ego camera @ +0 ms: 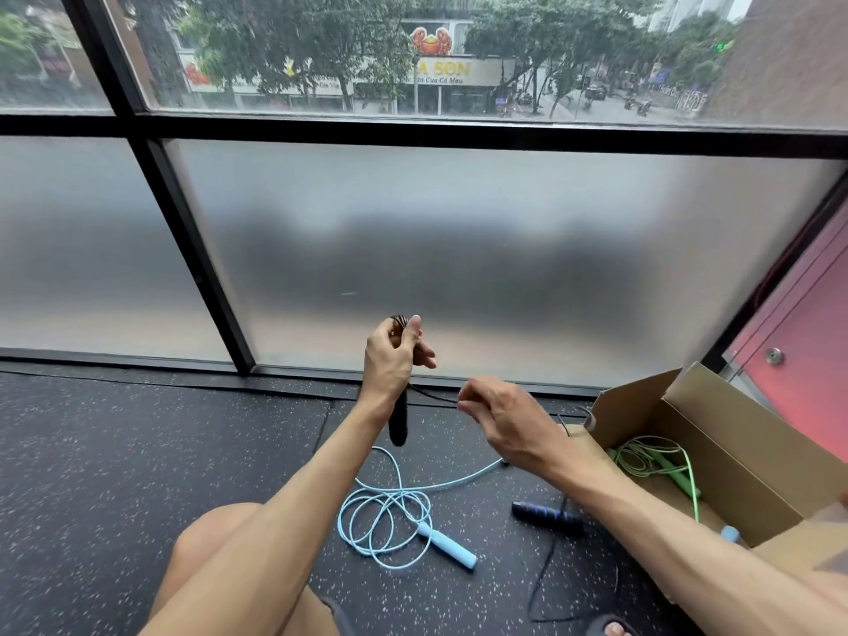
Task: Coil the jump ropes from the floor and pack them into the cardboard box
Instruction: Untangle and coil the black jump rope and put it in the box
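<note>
Black jump rope (436,397): thin cord spans the gap between the two hands, middle of frame. Left hand (394,355) grips one black handle (398,426), which hangs below the wrist. Dark turns seem gathered at the thumb, but they are too small to confirm. Right hand (500,420) has its fingers curled narrow, pinching the cord. Second handle (546,516), black with blue bands, lies on the floor (137,452) right of lower centre, with slack cord trailing toward the bottom edge.

Judgement: winding is under way, with much cord left. Keep light tension through the right pinch, lay even loops against the held handle, and let the floor handle drag in without snagging.

Light blue jump rope (385,521): loose loops at lower centre, not yet packed. Green jump rope (651,461): inside the cardboard box (734,433), at the right edge.
</note>
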Demonstrator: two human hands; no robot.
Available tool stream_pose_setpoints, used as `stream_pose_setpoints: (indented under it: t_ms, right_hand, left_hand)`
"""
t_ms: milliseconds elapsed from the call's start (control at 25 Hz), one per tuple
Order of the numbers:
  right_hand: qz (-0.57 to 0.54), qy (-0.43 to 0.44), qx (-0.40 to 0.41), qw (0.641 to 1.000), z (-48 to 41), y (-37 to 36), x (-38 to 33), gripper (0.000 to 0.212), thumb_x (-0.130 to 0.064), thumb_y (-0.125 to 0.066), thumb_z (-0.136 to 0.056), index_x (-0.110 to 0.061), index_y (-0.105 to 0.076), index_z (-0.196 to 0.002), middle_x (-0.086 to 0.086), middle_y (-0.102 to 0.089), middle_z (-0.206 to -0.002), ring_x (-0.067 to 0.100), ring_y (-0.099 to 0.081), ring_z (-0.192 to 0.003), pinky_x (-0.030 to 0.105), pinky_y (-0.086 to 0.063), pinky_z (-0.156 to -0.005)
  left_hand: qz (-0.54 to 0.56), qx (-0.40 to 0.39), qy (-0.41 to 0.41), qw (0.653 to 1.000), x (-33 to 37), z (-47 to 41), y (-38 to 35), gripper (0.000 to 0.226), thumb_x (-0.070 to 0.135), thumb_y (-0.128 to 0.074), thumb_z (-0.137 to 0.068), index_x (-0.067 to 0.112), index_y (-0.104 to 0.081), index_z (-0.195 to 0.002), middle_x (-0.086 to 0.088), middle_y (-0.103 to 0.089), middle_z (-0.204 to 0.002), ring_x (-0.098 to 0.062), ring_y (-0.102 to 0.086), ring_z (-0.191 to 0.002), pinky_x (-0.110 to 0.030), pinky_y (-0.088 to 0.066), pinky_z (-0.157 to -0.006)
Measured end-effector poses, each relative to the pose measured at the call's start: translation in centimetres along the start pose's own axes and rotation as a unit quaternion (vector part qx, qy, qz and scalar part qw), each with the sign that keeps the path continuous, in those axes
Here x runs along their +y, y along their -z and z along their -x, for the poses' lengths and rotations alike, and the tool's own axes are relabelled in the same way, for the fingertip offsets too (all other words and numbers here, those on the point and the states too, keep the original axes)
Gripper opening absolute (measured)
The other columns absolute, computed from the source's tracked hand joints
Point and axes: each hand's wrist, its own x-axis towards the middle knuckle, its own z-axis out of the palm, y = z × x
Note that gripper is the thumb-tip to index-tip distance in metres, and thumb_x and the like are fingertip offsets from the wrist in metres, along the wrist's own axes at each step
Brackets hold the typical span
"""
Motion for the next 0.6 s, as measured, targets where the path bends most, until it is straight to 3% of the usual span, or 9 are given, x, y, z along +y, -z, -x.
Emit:
stream_pose_setpoints:
  t_ms: [160,320,480,600]
  right_hand:
    - [0.054,0.051,0.088,0.993,-0.9,2.7,-0.3,0.017,-0.028,-0.046,-0.102,-0.02,-0.055,-0.09,-0.007,-0.057,-0.085,0.011,-0.055,-0.071,0.031,-0.048,-0.065]
    - [0.075,0.062,0.134,0.986,-1.3,3.6,-0.3,0.018,-0.029,-0.05,-0.1,-0.018,-0.057,-0.087,-0.007,-0.062,-0.08,0.013,-0.056,-0.066,0.034,-0.047,-0.06]
    - [0.052,0.029,0.139,0.989,-1.7,3.9,0.4,0.024,-0.04,-0.054,-0.097,-0.019,-0.053,-0.086,-0.01,-0.057,-0.065,0.012,-0.052,-0.055,0.032,-0.043,-0.055]
    - [-0.022,-0.034,0.148,0.988,-2.0,4.1,1.2,0.035,-0.049,-0.059,-0.091,-0.016,-0.05,-0.082,-0.009,-0.05,-0.056,0.006,-0.043,-0.047,0.022,-0.036,-0.049]
  left_hand:
    - [-0.1,-0.147,0.025,0.984,0.7,0.7,-0.3,0.033,0.029,-0.05,-0.102,-0.002,-0.057,-0.091,-0.019,-0.065,-0.064,-0.026,-0.061,-0.047,-0.026,-0.05,-0.051]
    - [-0.137,-0.265,0.096,0.95,1.3,1.8,-1.5,0.046,0.036,-0.036,-0.106,0.004,-0.057,-0.082,0.0,-0.046,-0.045,-0.012,-0.039,-0.037,-0.021,-0.034,-0.041]
    - [-0.054,-0.321,0.149,0.934,1.6,2.1,-1.5,0.055,0.041,-0.032,-0.107,0.011,-0.051,-0.064,0.001,-0.024,-0.051,-0.013,-0.019,-0.044,-0.021,-0.023,-0.043]
    - [0.086,-0.388,0.201,0.895,2.0,1.8,-1.3,0.052,0.036,-0.03,-0.105,0.014,-0.049,-0.062,0.004,-0.015,-0.049,-0.012,-0.011,-0.043,-0.024,-0.017,-0.043]
